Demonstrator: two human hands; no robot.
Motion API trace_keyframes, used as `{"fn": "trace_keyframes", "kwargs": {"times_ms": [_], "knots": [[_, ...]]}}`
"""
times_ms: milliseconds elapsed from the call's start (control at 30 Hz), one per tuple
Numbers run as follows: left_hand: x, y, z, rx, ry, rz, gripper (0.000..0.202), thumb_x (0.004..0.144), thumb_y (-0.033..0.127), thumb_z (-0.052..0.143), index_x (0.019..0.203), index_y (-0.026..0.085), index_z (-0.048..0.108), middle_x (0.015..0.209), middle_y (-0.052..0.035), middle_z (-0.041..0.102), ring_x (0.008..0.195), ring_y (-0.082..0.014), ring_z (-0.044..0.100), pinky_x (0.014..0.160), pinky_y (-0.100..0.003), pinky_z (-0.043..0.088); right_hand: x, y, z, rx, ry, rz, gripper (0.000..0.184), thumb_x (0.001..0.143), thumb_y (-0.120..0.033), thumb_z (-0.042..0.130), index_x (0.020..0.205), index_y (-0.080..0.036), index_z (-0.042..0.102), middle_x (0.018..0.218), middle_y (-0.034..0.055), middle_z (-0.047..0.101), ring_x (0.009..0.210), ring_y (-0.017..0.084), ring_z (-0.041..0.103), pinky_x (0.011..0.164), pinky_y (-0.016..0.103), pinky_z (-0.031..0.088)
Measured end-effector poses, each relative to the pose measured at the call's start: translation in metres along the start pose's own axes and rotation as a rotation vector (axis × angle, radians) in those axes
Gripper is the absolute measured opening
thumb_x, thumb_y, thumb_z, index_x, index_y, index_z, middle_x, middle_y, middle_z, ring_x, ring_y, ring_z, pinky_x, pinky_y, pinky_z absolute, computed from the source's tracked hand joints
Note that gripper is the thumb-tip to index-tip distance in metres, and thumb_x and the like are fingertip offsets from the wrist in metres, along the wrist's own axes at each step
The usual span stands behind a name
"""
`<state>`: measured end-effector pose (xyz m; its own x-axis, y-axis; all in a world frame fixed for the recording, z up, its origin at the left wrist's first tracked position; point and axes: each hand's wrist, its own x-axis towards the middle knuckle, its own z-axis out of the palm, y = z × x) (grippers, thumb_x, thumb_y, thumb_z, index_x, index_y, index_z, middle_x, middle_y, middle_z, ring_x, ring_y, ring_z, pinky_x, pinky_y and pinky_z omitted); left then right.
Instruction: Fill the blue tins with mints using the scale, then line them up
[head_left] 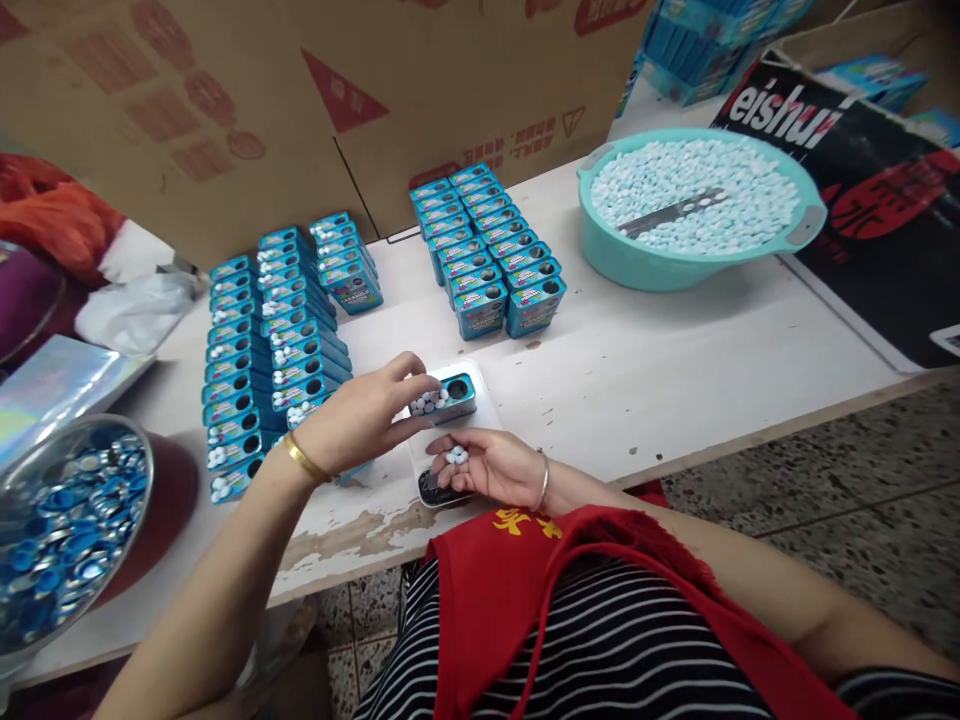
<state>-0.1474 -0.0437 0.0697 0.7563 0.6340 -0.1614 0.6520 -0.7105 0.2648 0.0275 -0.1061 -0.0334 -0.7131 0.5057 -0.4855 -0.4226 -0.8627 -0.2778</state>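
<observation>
A small blue tin [466, 398] with a round dark opening lies on a white digital scale [487, 412]. White candies [429, 402] are heaped on the left part of its top. My left hand [367, 410] reaches over from the left, its thumb and fingers around that end of the tin; the exact fingertip contact is partly hidden. Just in front, my right hand [495, 467] is turned palm up and cupped, with several white candies [456, 455] resting on its curled fingers. It covers part of the scale's dark display [435, 490].
Rows of blue tins [238, 365] stand at left, some topped with candies. More tins [480, 250] stand behind the scale. A turquoise basin [660, 265] of candies holds a flat metal strip [671, 212]. Blue-and-silver caps fill a bowl [150, 470]. Cardboard [247, 90] borders the back.
</observation>
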Motion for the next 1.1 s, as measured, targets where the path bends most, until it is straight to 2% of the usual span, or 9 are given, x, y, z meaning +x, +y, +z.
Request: {"fn": "trace_keyframes", "kwargs": {"times_ms": [167, 400, 600, 767, 933, 1033, 1100], "knots": [[0.006, -0.001, 0.0, 0.002, -0.052, -0.019, 0.027, 0.091, 0.034, 0.047, 0.112, 0.02, 0.057, 0.107, -0.0072, 0.052, 0.076, -0.0126, 0.056, 0.072, -0.026, 0.046, -0.004, -0.008, -0.006, 0.016, 0.044, -0.025, 0.032, 0.097, -0.021, 0.031, 0.091, -0.006, 0.06, 0.072, 0.0081, 0.062, 0.061, 0.011, 0.063, 0.052, 0.017, 0.048], [0.011, 0.005, 0.002, 0.023, -0.034, -0.017, 0.027, 0.091, 0.035, 0.047, 0.111, 0.02, 0.057, 0.103, -0.0067, 0.053, 0.076, -0.0127, 0.055, 0.068, -0.025, 0.045, -0.006, -0.014, -0.02, 0.036, 0.055, -0.053, 0.031, 0.095, -0.02, 0.031, 0.094, -0.008, 0.059, 0.074, 0.0083, 0.063, 0.064, 0.012, 0.062, 0.053, 0.018, 0.048], [0.02, 0.009, -0.001, 0.078, -0.105, -0.024, 0.023, 0.09, 0.031, 0.048, 0.106, 0.018, 0.058, 0.096, -0.0061, 0.056, 0.078, -0.0148, 0.056, 0.067, -0.025, 0.043, 0.001, -0.01, -0.007, 0.1, -0.011, -0.038, 0.036, 0.094, -0.02, 0.026, 0.096, -0.005, 0.059, 0.076, 0.0116, 0.064, 0.067, 0.014, 0.064, 0.056, 0.021, 0.05], [0.026, 0.006, -0.002, 0.04, -0.141, 0.016, 0.017, 0.089, 0.027, 0.048, 0.098, 0.018, 0.058, 0.093, -0.0051, 0.056, 0.073, -0.0124, 0.054, 0.063, -0.023, 0.041, 0.009, -0.006, 0.004, 0.216, -0.003, -0.057, 0.034, 0.093, -0.021, 0.027, 0.093, -0.005, 0.057, 0.077, 0.0138, 0.063, 0.069, 0.016, 0.065, 0.056, 0.021, 0.051], [0.025, 0.014, -0.003, -0.036, -0.134, 0.085, 0.017, 0.091, 0.023, 0.043, 0.093, 0.016, 0.058, 0.088, -0.0049, 0.056, 0.071, -0.0115, 0.054, 0.062, -0.022, 0.042, 0.012, -0.007, 0.014, 0.271, 0.009, -0.09, 0.028, 0.093, -0.019, 0.028, 0.085, -0.011, 0.054, 0.073, 0.01, 0.063, 0.068, 0.016, 0.066, 0.055, 0.022, 0.051], [0.019, 0.027, -0.004, -0.082, -0.142, 0.135, 0.021, 0.092, 0.022, 0.041, 0.102, 0.016, 0.059, 0.091, -0.006, 0.057, 0.076, -0.0132, 0.057, 0.065, -0.024, 0.045, 0.011, -0.008, 0.017, 0.303, 0.01, -0.1, 0.029, 0.093, -0.018, 0.029, 0.079, -0.012, 0.054, 0.064, 0.0056, 0.06, 0.057, 0.012, 0.061, 0.055, 0.022, 0.052], [0.012, 0.034, -0.007, -0.115, -0.096, 0.161, 0.024, 0.093, 0.024, 0.042, 0.11, 0.017, 0.058, 0.097, -0.0068, 0.058, 0.08, -0.0138, 0.058, 0.068, -0.024, 0.047, 0.008, -0.008, 0.016, 0.326, -0.007, -0.097, 0.027, 0.092, -0.016, 0.031, 0.076, -0.012, 0.053, 0.06, 0.0037, 0.058, 0.052, 0.01, 0.057, 0.052, 0.021, 0.051]]}}
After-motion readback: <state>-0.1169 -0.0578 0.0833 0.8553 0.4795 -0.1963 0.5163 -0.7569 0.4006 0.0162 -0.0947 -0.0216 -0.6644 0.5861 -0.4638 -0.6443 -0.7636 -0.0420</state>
